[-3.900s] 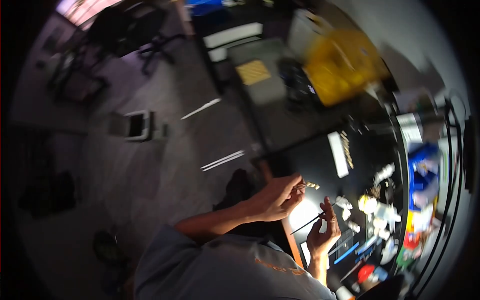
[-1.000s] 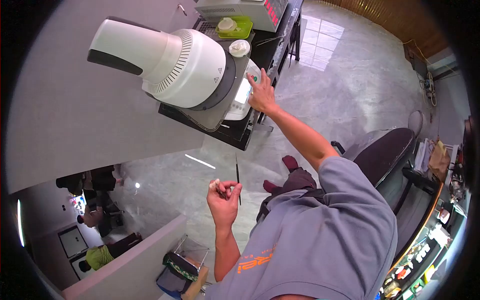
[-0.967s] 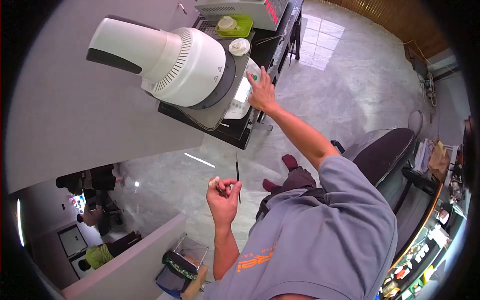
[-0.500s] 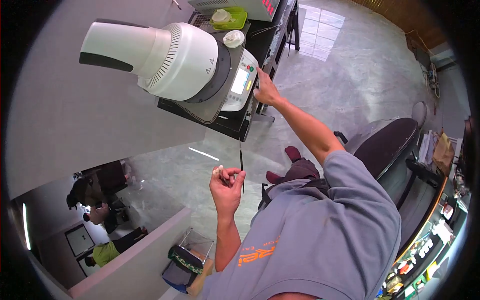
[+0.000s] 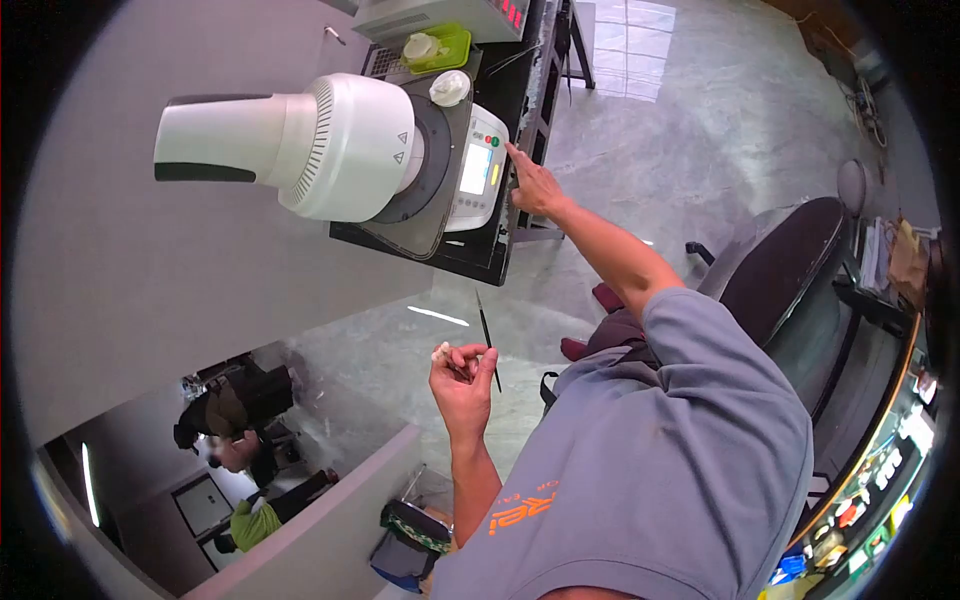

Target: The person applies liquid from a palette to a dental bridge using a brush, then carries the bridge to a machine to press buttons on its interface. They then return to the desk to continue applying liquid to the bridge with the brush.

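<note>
A slim dark brush (image 5: 486,325) with a fine tip is pinched in my left hand (image 5: 462,392), its tip pointing toward the table. Something small and white shows at the raised fingertips of the same hand. My right hand (image 5: 537,188) reaches forward with nothing in it, index finger stretched out. That fingertip is right at the edge of the control panel (image 5: 484,205), beside a green button (image 5: 495,142). The panel, with its lit screen (image 5: 476,169), belongs to a white furnace-like machine (image 5: 350,145) with a large domed head above a dark round base.
Behind the panel sit a round white lidded pot (image 5: 450,88) and a green tray (image 5: 455,50). Another device with red digits (image 5: 440,20) stands farther back. To my right is a dark chair (image 5: 790,260); a low wall (image 5: 330,520) and seated people are at lower left.
The view has shifted slightly. My right fingertip stays at the panel's edge, and my left hand still holds the brush. A pale gap now shows between the machine's domed head and its base.
</note>
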A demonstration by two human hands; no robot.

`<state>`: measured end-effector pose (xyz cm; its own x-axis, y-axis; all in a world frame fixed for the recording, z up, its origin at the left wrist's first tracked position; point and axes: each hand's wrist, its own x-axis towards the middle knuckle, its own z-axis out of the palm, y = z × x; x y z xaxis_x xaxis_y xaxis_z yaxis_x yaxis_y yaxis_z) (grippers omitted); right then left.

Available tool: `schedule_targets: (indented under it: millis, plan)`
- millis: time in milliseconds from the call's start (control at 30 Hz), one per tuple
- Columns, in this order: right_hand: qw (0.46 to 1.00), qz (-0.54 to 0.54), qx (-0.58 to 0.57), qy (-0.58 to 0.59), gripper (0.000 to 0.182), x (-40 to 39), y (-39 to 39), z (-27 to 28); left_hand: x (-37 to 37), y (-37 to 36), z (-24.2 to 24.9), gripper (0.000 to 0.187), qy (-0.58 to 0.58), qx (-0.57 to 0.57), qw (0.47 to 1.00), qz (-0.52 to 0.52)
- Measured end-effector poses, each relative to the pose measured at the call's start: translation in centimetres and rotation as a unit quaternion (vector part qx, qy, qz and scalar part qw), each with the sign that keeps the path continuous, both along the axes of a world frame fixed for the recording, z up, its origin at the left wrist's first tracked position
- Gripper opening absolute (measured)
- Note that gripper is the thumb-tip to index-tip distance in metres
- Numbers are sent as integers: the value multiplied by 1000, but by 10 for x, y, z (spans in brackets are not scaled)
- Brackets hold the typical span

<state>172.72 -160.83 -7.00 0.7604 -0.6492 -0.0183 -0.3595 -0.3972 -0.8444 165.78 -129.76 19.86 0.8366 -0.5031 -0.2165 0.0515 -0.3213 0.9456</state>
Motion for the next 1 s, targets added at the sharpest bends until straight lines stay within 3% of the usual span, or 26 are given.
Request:
schedule_targets:
  millis: [767,1000]
  plan:
    - [992,40,40,109,110,3,-13,16,-2,-46,-11,43,16,24,998,-57]
    - [998,25,5,64,111,5,-4,-1,-3,-61,-17,45,3,36,997,-61]
